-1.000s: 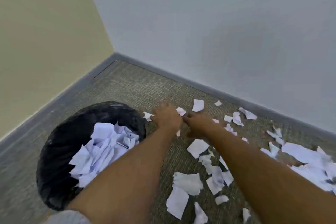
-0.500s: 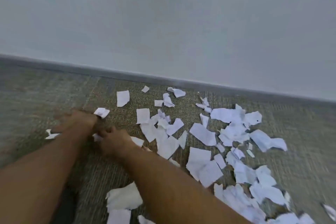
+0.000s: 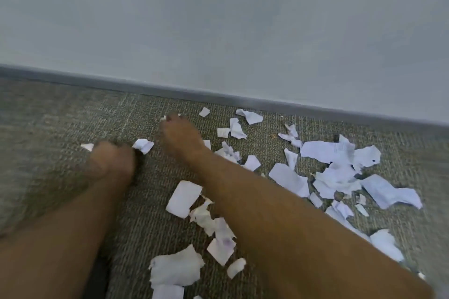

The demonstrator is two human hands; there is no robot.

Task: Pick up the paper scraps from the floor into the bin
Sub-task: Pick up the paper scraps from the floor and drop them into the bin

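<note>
head | left hand (image 3: 110, 162) fisted – scraps (image 3: 337, 153); right hand (image 3: 181, 139) blurred, grip unclear | print unreadable

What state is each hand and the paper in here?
left hand: fingers curled, a scrap at its fingertips
right hand: reaching forward on the carpet, grip too blurred to tell
scraps: scattered loose on the carpet, not yet collected
</note>
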